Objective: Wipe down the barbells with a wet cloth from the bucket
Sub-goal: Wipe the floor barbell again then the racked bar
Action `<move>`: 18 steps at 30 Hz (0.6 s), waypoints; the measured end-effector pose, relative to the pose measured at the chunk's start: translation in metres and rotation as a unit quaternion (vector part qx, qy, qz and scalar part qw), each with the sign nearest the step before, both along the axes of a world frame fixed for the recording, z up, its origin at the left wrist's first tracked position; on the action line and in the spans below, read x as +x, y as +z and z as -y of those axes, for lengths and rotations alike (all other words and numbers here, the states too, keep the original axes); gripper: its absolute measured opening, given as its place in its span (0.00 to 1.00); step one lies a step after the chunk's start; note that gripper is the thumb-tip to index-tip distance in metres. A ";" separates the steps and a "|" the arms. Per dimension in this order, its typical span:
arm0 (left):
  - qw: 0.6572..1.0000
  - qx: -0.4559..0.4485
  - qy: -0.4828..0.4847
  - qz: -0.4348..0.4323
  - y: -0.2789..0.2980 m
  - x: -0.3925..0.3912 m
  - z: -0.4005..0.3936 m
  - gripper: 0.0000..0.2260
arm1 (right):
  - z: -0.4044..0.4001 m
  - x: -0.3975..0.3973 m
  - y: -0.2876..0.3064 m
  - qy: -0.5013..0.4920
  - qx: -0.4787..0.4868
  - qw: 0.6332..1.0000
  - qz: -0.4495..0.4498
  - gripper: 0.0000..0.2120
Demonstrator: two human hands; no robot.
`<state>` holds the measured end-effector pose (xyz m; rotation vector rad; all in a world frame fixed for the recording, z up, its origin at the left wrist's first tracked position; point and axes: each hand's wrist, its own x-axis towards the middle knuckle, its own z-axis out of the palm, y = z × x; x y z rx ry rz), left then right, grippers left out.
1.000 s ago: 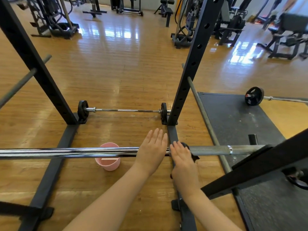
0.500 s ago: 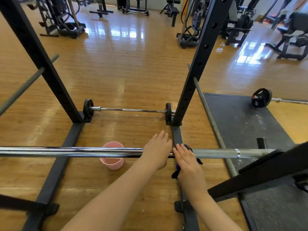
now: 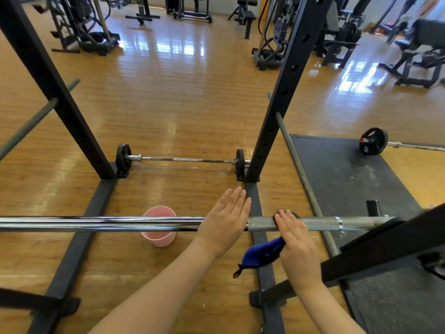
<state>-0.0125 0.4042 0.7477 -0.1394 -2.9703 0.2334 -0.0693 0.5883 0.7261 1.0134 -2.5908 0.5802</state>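
- My right hand (image 3: 297, 242) has slid toward three o'clock along the barbell (image 3: 120, 223), off the chrome and onto the dull knurled stretch; a gap has opened between it and my left hand (image 3: 225, 222).
- Right fingers lie straight, pressing the blue cloth (image 3: 262, 253) over the bar; a tail now hangs loose toward seven o'clock.
- Left hand rests flat, fingers together, steadying the bar.
- I judge the wipe is moving outward; the sleeve end remains.
- The pink bucket (image 3: 159, 233) sits on the floor at nine o'clock of my left hand, behind the bar.
- Hidden: the cloth under my palm, the bucket's contents, the bar's right end behind the rack beam (image 3: 385, 249).
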 end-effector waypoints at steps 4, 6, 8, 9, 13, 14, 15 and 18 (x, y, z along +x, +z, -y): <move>0.995 0.008 0.075 0.060 0.008 0.001 -0.010 0.24 | 0.023 0.012 -0.005 -0.021 -0.017 0.999 -0.020 0.22; 0.996 0.024 0.064 0.051 0.006 -0.003 -0.009 0.24 | 0.032 0.021 -0.007 0.025 -0.016 0.999 -0.020 0.24; 0.996 0.030 0.054 0.060 0.008 -0.007 -0.007 0.25 | 0.025 0.017 -0.006 0.054 0.006 0.999 -0.002 0.33; 0.996 0.037 0.053 0.068 0.007 -0.008 -0.006 0.25 | 0.016 0.012 -0.006 0.051 0.013 0.999 -0.001 0.35; 0.986 0.070 0.069 0.134 0.014 -0.012 -0.003 0.23 | -0.009 -0.006 0.000 -0.031 -0.017 0.999 0.039 0.36; 0.980 0.095 0.075 0.161 0.017 -0.013 -0.002 0.21 | -0.005 -0.005 0.001 -0.048 -0.021 0.998 0.041 0.35; 0.971 0.124 0.078 0.187 0.019 -0.014 -0.001 0.19 | 0.004 -0.001 0.002 -0.054 -0.022 0.998 0.036 0.34; 0.958 0.147 0.083 0.232 0.024 -0.018 0.003 0.13 | 0.030 0.017 -0.002 0.008 -0.001 1.000 0.011 0.35</move>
